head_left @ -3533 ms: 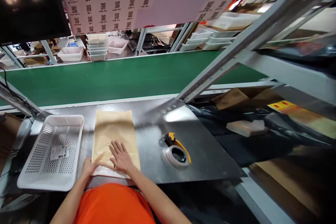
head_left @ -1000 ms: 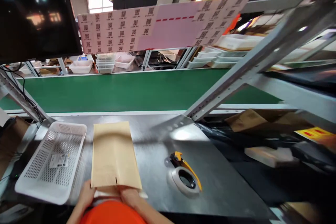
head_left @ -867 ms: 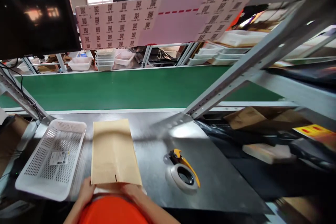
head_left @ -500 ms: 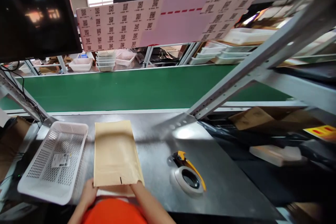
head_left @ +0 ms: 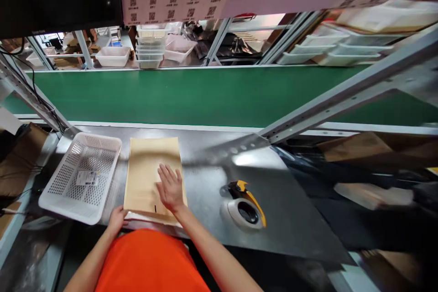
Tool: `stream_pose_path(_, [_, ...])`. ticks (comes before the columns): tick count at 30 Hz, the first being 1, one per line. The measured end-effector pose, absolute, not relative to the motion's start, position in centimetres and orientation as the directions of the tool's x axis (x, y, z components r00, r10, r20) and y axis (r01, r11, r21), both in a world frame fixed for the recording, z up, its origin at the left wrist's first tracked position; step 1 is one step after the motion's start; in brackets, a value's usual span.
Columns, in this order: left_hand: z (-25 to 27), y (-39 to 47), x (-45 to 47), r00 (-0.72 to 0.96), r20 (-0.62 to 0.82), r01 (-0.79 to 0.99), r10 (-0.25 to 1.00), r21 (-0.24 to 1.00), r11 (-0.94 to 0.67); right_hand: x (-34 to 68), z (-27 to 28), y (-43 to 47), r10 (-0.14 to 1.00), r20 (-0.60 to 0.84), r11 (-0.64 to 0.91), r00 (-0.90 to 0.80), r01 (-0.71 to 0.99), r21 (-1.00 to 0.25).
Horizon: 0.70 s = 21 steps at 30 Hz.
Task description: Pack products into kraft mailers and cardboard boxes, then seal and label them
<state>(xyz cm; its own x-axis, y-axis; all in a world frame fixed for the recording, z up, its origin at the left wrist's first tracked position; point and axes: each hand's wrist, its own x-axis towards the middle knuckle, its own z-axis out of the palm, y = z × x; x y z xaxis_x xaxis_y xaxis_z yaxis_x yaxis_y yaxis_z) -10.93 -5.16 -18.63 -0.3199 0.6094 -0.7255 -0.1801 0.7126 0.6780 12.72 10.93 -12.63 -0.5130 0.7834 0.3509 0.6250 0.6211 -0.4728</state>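
Right hand point(head_left: 171, 189): laid flat, fingers stretched out and slightly apart; pushing too hard could skate the paper under your palm.
Left hand point(head_left: 117, 220): curled at the near left corner; whether it pinches the edge cannot be told, and a loose hold could let things twist.
Kraft mailer point(head_left: 145, 173): flat on the desk point(head_left: 205, 210), beneath your right palm; uneven pressure could crease it.
White strip point(head_left: 147, 217): along the mailer's near end, by your shirt; leaning in could crumple it.
Perforated basket point(head_left: 70, 207): just left of the mailer; a leftward slide could bump it.
Tape dispenser point(head_left: 244, 212): right of your forearm; a wide elbow could knock it.
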Motion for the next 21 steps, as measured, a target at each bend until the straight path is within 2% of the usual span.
stream_pose_path(2, [-18.5,-5.5,-11.4,-0.299,-0.729,-0.22,0.616,0.681,0.699,11.1,-16.0,11.0,0.729,0.291,0.685,-0.62,0.66,-0.308])
stream_pose_path(4, [-18.4,-5.7,-11.7,-0.284,-0.734,-0.26,0.617,0.678,0.687,10.5,-19.7,10.0,0.682,0.161,0.73,-0.713,0.65,-0.213])
stream_pose_path(6, [-18.3,-6.0,-12.0,-0.277,-0.742,-0.297,0.61,0.67,0.68,10.8,-22.5,8.7,0.665,0.074,0.742,-0.743,0.647,-0.174])
stream_pose_path(9, [-18.2,-6.1,-12.3,-0.264,-0.759,-0.346,0.595,0.65,0.676,11.6,-24.1,6.9,0.64,0.037,0.762,-0.768,0.627,-0.165])
stream_pose_path(12, [-18.5,-5.5,-12.4,-0.251,-0.784,-0.382,0.568,0.619,0.686,12.1,-23.0,6.0,0.507,-0.025,0.836,-0.862,0.498,-0.231])
stream_pose_path(15, [-18.9,-4.7,-12.4,-0.276,-0.805,-0.396,0.526,0.594,0.701,11.9,-21.1,5.8,0.348,-0.085,0.841,-0.934,0.351,-0.411])
stream_pose_path(18, [-19.4,-4.3,-12.4,-0.277,-0.813,-0.423,0.512,0.582,0.695,10.6,-19.4,5.7,0.375,-0.099,0.743,-0.922,0.362,-0.563])
stream_pose_path(21, [-19.4,-4.7,-12.6,-0.236,-0.81,-0.465,0.536,0.579,0.67,7.8,-18.7,4.9,0.385,-0.109,0.7,-0.916,0.367,-0.612])
